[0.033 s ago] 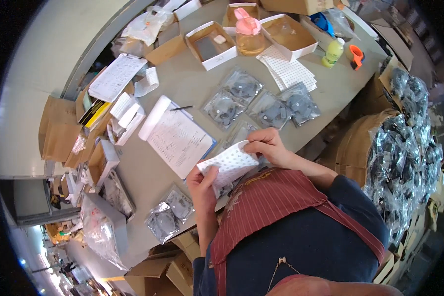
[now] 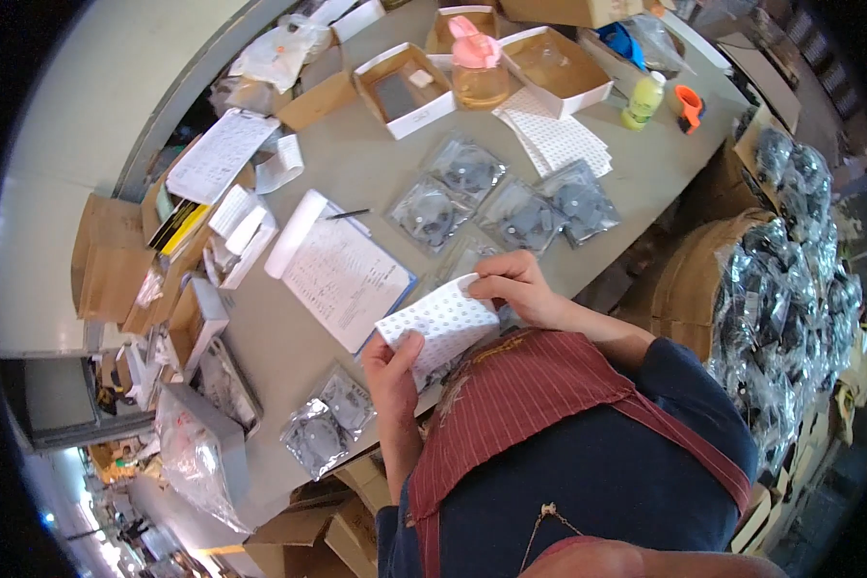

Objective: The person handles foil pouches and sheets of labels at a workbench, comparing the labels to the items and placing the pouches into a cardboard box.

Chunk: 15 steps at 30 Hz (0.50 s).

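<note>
A white sticker sheet [image 2: 440, 323] with rows of small round marks is stretched between my hands above the table's near edge. My left hand [image 2: 392, 371] pinches its left end, thumb on top. At the upper right corner, my right hand [image 2: 515, 287] grips it between thumb and fingers. Below the sheet, partly hidden by it, lie clear bags with dark parts. Just beyond are more bagged dark round parts [image 2: 520, 216], in several clear pouches. Two further pouches [image 2: 316, 438] lie left of my left hand. A clipboard with written pages [image 2: 347, 279] rests beyond that hand.
More dotted sheets [image 2: 554, 135] lie near a pink-lidded jug [image 2: 479, 72] and shallow open boxes [image 2: 405, 89]. A green-yellow bottle [image 2: 643, 101] and an orange tape dispenser [image 2: 689, 108] stand far right. A big carton of bagged parts [image 2: 694, 279] is at my right.
The view has shifted slightly. The sheet lies a little flatter between my hands, and both keep their hold.
</note>
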Each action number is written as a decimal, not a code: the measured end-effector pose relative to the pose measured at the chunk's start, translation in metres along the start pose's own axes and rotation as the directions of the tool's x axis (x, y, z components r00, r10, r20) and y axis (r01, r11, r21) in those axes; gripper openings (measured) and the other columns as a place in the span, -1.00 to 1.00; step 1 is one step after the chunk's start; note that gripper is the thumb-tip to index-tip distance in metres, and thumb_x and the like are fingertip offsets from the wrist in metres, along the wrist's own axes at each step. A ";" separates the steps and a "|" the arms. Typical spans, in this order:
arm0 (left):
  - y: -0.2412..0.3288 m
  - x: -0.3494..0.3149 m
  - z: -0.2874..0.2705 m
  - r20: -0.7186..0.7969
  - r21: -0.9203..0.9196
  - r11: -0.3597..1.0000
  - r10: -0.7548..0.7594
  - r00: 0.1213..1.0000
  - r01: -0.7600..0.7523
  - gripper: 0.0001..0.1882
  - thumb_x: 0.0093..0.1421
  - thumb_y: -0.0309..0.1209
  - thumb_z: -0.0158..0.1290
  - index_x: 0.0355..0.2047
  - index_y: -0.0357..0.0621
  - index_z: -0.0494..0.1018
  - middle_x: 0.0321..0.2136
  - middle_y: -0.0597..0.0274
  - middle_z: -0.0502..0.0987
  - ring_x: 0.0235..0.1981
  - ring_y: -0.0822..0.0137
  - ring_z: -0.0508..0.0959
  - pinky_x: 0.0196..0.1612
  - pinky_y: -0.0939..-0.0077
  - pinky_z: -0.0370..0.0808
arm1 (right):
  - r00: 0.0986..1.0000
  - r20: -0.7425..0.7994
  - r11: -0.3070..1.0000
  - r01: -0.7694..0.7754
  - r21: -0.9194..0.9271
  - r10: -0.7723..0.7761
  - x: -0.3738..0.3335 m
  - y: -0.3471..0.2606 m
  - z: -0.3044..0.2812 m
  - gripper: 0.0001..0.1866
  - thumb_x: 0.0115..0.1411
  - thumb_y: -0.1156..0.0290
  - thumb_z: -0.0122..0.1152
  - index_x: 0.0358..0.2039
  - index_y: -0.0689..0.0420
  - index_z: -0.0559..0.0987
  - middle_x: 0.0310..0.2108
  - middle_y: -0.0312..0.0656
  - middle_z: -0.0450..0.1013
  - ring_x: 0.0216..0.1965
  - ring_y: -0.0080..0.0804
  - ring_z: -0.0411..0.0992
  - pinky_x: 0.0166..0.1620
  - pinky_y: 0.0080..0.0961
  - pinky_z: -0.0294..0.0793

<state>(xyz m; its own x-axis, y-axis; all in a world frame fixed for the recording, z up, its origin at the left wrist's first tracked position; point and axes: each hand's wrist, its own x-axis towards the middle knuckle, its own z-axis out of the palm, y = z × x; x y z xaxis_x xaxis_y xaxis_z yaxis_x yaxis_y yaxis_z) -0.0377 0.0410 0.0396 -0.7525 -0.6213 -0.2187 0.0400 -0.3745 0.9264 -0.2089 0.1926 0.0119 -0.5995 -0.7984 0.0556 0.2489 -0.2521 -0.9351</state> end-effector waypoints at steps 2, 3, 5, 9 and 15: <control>0.004 -0.006 0.003 0.044 0.064 0.997 -0.050 0.998 0.047 -0.73 0.11 -0.52 0.20 -0.17 -0.35 0.54 -0.20 0.18 0.60 -0.23 0.38 0.57 -0.10 0.50 0.45 | 0.998 -0.039 0.997 -0.056 0.060 0.058 0.002 0.003 0.001 -0.82 0.19 0.49 0.18 -0.54 0.28 0.56 -0.68 -0.35 0.35 -0.63 -0.71 0.24 -0.57 -0.60 0.14; 0.003 -0.008 0.003 0.069 0.134 0.988 -0.088 0.994 0.078 -0.71 0.11 -0.52 0.21 -0.15 -0.35 0.53 -0.17 0.15 0.60 -0.20 0.37 0.58 -0.08 0.48 0.46 | 0.998 0.000 0.997 -0.065 0.038 0.065 0.005 0.007 -0.002 -0.83 0.23 0.45 0.16 -0.45 0.27 0.57 -0.64 -0.33 0.39 -0.61 -0.70 0.28 -0.56 -0.59 0.20; -0.012 -0.010 -0.012 0.064 0.131 0.986 -0.114 0.991 0.104 -0.68 0.11 -0.54 0.21 -0.11 -0.36 0.52 -0.15 0.13 0.60 -0.19 0.35 0.59 -0.10 0.47 0.47 | 0.996 0.039 0.996 -0.083 0.016 0.082 0.006 0.006 -0.010 -0.82 0.26 0.40 0.14 -0.36 0.27 0.59 -0.61 -0.31 0.43 -0.59 -0.68 0.32 -0.54 -0.58 0.25; -0.018 -0.009 -0.029 -0.195 0.024 1.000 0.020 0.981 -0.015 -0.69 0.15 -0.56 0.17 -0.08 -0.37 0.49 -0.16 0.11 0.60 -0.20 0.32 0.60 -0.11 0.46 0.51 | 0.983 -0.115 0.651 0.007 -0.759 -0.145 0.013 0.017 -0.061 -0.74 0.28 0.36 0.06 -0.06 0.16 0.50 -0.32 -0.06 0.57 -0.29 -0.13 0.56 -0.22 -0.34 0.53; -0.005 -0.009 -0.083 -0.542 -0.108 0.971 0.121 0.832 -0.212 -0.67 0.23 -0.49 0.09 -0.02 -0.42 0.43 -0.11 -0.01 0.55 -0.12 0.18 0.58 -0.04 0.29 0.53 | 0.848 -0.406 0.332 -0.295 -0.896 -0.341 -0.020 0.029 -0.150 -0.57 0.18 0.50 0.03 0.09 0.17 0.39 -0.05 0.13 0.47 -0.01 0.13 0.41 0.04 -0.09 0.40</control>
<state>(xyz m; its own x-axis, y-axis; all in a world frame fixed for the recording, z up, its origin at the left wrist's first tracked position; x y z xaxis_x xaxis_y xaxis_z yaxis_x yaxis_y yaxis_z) 0.0233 -0.0089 0.0115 -0.2649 -0.9349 -0.2361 0.2692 -0.3068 0.9129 -0.3042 0.2833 -0.0693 -0.9019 -0.3695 0.2238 -0.4219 0.6418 -0.6404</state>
